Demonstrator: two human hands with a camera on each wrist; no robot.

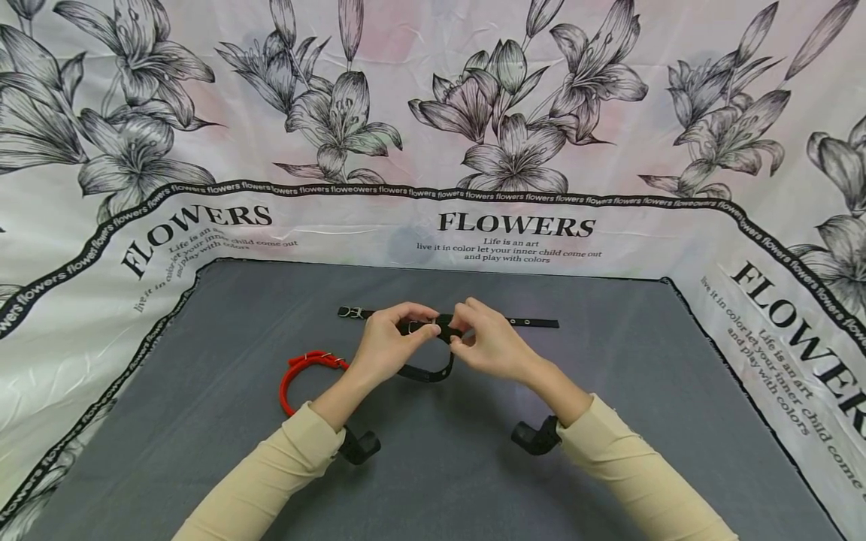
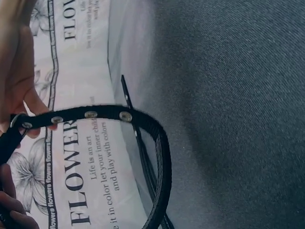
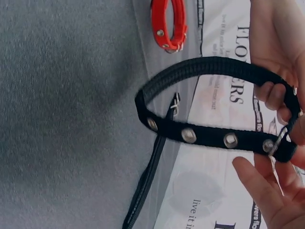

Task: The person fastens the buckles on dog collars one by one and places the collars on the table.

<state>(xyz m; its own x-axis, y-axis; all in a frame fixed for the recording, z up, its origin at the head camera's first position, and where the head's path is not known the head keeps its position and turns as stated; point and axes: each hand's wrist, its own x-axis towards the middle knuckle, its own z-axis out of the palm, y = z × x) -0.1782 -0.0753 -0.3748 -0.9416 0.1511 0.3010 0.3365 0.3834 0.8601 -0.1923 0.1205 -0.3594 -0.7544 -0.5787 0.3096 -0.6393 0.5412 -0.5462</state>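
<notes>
Sleeves (image 1: 271, 469) — hands (image 1: 392, 342) (image 1: 494, 342) hold black collar (image 3: 209, 136), loop (image 1: 425, 374) pointing nearward.

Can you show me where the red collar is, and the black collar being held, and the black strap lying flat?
Red collar (image 1: 284, 386): head view, on its curved band.
Held black collar (image 3: 209, 136): right wrist view, on its studded band.
Flat black strap (image 1: 542, 323): head view, near its buckle-less end.
</notes>
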